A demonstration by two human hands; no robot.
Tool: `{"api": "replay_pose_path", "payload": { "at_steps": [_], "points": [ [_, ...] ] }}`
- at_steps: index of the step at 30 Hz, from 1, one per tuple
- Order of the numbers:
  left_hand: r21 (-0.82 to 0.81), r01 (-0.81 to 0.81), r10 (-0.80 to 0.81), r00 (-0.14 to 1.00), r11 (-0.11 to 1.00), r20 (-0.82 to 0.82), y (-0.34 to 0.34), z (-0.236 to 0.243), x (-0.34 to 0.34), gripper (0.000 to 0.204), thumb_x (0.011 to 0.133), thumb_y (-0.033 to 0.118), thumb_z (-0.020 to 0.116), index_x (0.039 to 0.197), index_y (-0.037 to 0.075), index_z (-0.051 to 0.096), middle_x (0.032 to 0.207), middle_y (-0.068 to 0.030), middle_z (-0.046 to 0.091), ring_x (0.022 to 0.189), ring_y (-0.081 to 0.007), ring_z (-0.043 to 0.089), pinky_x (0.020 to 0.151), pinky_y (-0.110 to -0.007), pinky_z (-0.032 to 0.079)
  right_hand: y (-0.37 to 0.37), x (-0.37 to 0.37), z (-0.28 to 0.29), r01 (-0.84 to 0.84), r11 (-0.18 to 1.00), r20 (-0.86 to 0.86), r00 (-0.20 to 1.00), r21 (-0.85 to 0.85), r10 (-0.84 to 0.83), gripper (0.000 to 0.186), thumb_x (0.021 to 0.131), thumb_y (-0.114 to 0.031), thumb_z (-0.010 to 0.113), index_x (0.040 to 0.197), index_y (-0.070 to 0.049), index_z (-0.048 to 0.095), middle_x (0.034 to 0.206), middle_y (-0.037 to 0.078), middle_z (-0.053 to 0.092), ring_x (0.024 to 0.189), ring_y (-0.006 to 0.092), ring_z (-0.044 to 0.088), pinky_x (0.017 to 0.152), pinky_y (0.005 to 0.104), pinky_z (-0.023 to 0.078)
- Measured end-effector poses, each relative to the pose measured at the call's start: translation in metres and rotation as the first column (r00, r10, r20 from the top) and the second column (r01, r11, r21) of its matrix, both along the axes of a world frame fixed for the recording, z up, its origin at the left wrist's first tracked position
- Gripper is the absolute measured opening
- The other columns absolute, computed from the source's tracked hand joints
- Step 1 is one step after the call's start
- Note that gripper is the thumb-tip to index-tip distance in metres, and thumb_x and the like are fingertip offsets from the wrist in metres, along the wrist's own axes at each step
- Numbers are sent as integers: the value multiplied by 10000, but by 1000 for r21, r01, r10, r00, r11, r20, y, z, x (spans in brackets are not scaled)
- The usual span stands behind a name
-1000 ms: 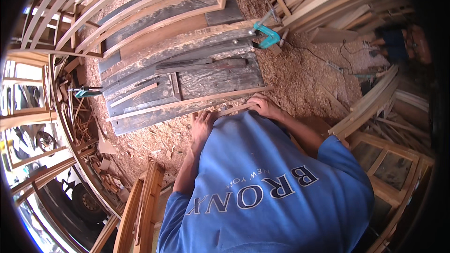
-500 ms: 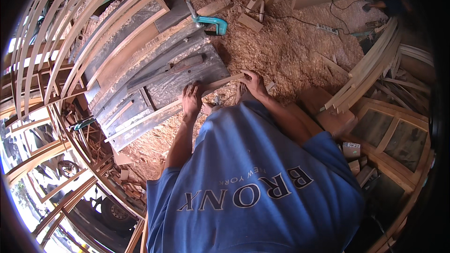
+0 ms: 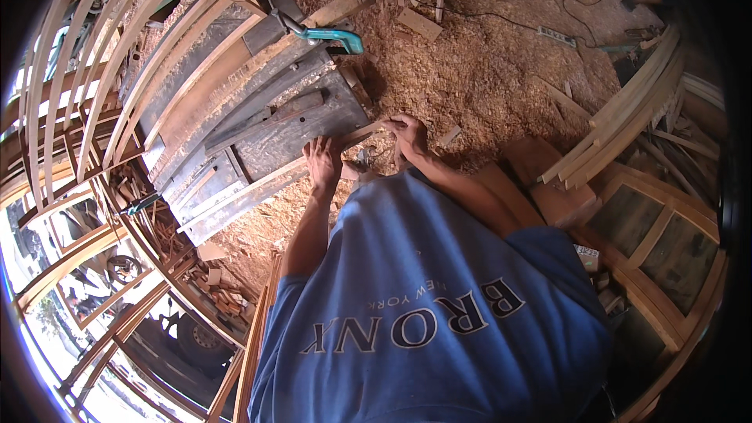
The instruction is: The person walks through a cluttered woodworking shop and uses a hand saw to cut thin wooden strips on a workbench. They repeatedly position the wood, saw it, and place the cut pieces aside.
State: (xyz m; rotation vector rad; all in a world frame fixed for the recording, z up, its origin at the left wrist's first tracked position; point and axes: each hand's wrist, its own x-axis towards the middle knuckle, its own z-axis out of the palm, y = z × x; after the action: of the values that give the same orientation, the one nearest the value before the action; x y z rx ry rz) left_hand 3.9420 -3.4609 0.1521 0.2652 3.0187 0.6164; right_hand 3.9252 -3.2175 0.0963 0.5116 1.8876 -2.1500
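Note:
A long, thin wooden strip (image 3: 262,184) lies along the near edge of the dark workbench (image 3: 286,127), its right end reaching past the bench. Over the strip, close to the bench's near right corner, my left hand (image 3: 323,163) is closed on it. My right hand (image 3: 409,135) pinches the strip's right end, beyond the bench and above the sawdust. Fingertips under the strip are hidden on both hands. Behind the strip, a dark narrow piece of wood (image 3: 294,103) rests on the bench top.
A teal clamp (image 3: 335,34) grips the bench's far side beside a long board. Curved wooden frames (image 3: 102,94) rise at left. Stacked strips (image 3: 619,121) and a panelled wooden door (image 3: 654,247) stand at right. Sawdust (image 3: 462,70) and a power strip (image 3: 556,34) cover the floor ahead.
My hands have come a little closer together along the strip. The whole view has shifted slightly, so the bench and clamp appear further left.

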Motion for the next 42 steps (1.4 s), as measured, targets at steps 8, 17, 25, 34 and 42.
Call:
{"api": "replay_pose_path", "payload": {
  "at_steps": [8, 17, 25, 34, 42],
  "points": [
    [53, -45, 48, 998, 998, -52, 1, -7, 7, 279, 903, 98, 466, 1122, 34, 627, 1183, -137, 588, 1095, -348, 521, 966, -463, 405, -10, 3, 3, -156, 839, 121, 987, 522, 108, 439, 877, -483, 702, 1108, -111, 736, 983, 139, 739, 847, 293, 700, 733, 409, 544],
    [-48, 51, -54, 997, 998, -52, -7, -14, 7, 363, 832, 90, 516, 1144, 150, 692, 1053, -99, 577, 1021, -280, 515, 918, -411, 408, -15, -3, 46, 173, 982, 310, 940, -73, -142, 286, 905, -119, 724, 1122, 58, 666, 867, 81, 704, 683, 154, 684, 608, 247, 559],
    [-139, 120, -116, 993, 983, 36, -10, -27, 11, 484, 724, 203, 658, 1208, 200, 653, 1122, -74, 499, 1123, -282, 458, 994, -454, 363, -15, 1, 31, 86, 994, 230, 968, 63, -98, 290, 957, -146, 650, 1017, 136, 623, 900, 222, 694, 780, 291, 729, 680, 337, 628],
    [-108, 86, -94, 993, 990, -77, -5, -22, 12, 445, 744, 201, 668, 1189, 201, 650, 1099, -36, 499, 1070, -222, 470, 910, -400, 376, -10, -5, 37, -192, 860, 88, 981, 473, 171, 381, 1007, -275, 575, 1042, 96, 653, 790, 219, 708, 684, 267, 724, 575, 340, 611],
    [-130, 114, -118, 993, 985, -17, -6, -7, 12, 409, 810, 203, 606, 1219, 209, 614, 1172, -35, 508, 1107, -228, 463, 929, -415, 370, 8, -15, 14, -206, 475, -37, 891, 855, 453, 418, 986, -271, 590, 823, 96, 705, 620, 153, 677, 544, 256, 688, 495, 359, 551]
  ]
}}
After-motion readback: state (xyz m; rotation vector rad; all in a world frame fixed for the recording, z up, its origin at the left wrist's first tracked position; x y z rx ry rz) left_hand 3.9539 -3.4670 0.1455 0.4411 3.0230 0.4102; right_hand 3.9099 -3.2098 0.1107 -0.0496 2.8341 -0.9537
